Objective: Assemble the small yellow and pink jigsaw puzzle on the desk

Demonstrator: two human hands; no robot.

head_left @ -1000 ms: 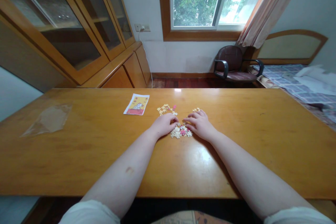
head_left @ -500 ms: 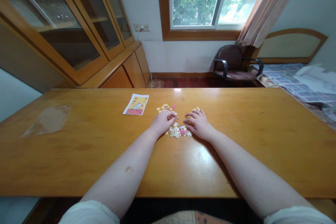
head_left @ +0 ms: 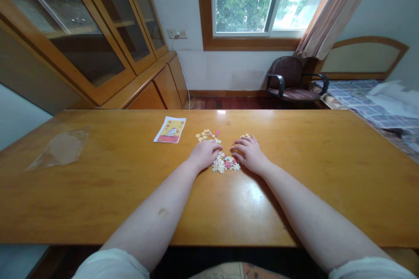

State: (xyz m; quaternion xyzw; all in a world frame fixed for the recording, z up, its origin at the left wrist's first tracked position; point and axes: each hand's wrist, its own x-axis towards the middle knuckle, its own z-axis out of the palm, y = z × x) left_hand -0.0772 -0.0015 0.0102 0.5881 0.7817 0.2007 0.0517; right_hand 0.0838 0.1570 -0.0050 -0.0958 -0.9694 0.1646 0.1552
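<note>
Small jigsaw puzzle pieces (head_left: 218,165) lie in a loose pile on the table, white, yellow and pink. My left hand (head_left: 206,153) rests at the pile's left side, its fingers curled close together; whatever is under its fingertips is hidden. On the right side my right hand (head_left: 249,152) is open, palm down, with its fingers apart and the tips touching or just over the pieces there. More yellow pieces (head_left: 205,134) lie beyond my left hand, with a pink one (head_left: 217,133) beside them. A few others (head_left: 245,135) show past my right fingers.
A picture card (head_left: 170,130) with a white animal on yellow and red lies left of the pieces. Farther left is a clear plastic bag (head_left: 60,148) on the wooden table (head_left: 131,183). Beyond the table stand a cabinet (head_left: 157,89), an armchair (head_left: 288,78) and a bed (head_left: 366,96).
My left hand has moved slightly right and nearer to me, its fingers now curled over the pile. My right hand stays almost in place, its fingers shifted a little.
</note>
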